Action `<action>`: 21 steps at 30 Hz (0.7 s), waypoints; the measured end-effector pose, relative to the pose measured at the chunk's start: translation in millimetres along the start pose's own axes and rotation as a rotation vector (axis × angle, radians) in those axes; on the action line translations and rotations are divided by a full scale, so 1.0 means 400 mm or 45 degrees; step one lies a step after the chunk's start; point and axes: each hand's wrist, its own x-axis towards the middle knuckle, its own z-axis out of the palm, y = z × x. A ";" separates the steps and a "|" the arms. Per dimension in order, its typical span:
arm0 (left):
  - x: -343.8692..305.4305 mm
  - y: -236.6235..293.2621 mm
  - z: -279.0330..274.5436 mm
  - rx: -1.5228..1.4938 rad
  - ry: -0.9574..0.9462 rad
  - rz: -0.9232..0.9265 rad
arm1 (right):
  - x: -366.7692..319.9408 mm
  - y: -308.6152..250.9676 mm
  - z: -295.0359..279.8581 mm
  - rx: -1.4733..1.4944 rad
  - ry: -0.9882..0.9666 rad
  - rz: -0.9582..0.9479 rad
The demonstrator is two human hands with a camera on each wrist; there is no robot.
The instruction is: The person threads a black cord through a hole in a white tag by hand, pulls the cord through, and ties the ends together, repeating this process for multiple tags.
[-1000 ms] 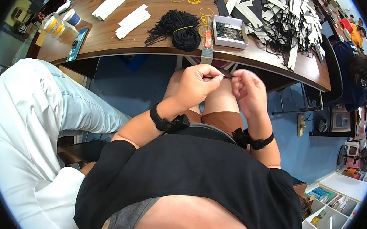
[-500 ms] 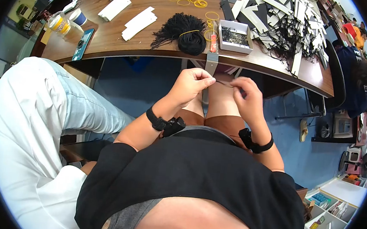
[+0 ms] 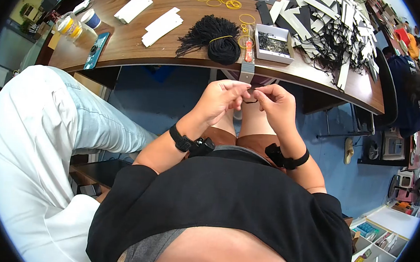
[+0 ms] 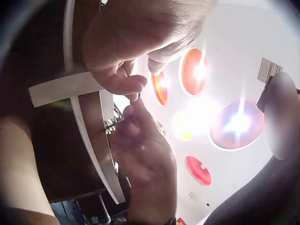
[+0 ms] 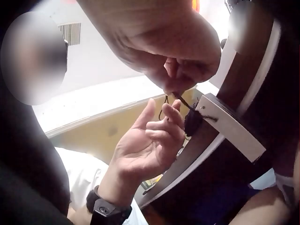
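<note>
Just in front of the table edge, the left hand (image 3: 219,101) and right hand (image 3: 279,107) meet fingertip to fingertip over the lap. The right hand (image 5: 159,44) pinches a thin black cord (image 5: 185,102), and a small loop and a loose end hang from its fingertips. Thumb and fingers of the left hand (image 4: 140,35) close on a short dark piece of the cord (image 4: 138,96), opposite the right hand's fingertips. Part of the cord is hidden by the fingers.
On the table (image 3: 129,37) lie a black cord bundle (image 3: 224,49), yellow rubber bands (image 3: 247,19), a white box of small dark parts (image 3: 274,45), white strips (image 3: 161,27) and a heap of tagged cords (image 3: 341,33). Someone's pale-trousered leg (image 3: 40,119) is at the left.
The hands have come closer together. The right hand, blurred and apart from the left half a second ago, now has its fingertips beside the left hand's. The cord now hangs in a small curve below them.
</note>
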 end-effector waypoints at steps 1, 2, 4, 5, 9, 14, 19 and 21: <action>0.002 -0.009 -0.006 -0.001 -0.019 0.022 | -0.001 0.001 0.001 0.036 -0.002 0.022; 0.004 -0.016 -0.013 0.021 -0.026 0.032 | -0.002 0.001 0.003 0.071 -0.004 0.046; 0.017 -0.025 -0.027 0.067 -0.042 0.060 | 0.001 0.008 0.004 0.192 -0.031 0.102; 0.021 -0.027 -0.032 0.082 -0.043 0.061 | 0.003 0.019 0.003 0.278 -0.057 0.135; 0.024 -0.022 -0.029 0.474 0.004 0.125 | 0.008 0.020 -0.012 0.584 -0.194 0.355; 0.019 -0.004 -0.021 1.138 -0.037 0.347 | 0.031 0.055 -0.027 0.640 -0.209 0.387; 0.016 0.003 -0.021 1.139 -0.002 0.362 | 0.018 0.031 0.006 -0.053 -0.062 -0.167; 0.014 0.005 -0.020 1.129 0.010 0.364 | 0.009 -0.007 0.017 -0.353 0.024 -0.537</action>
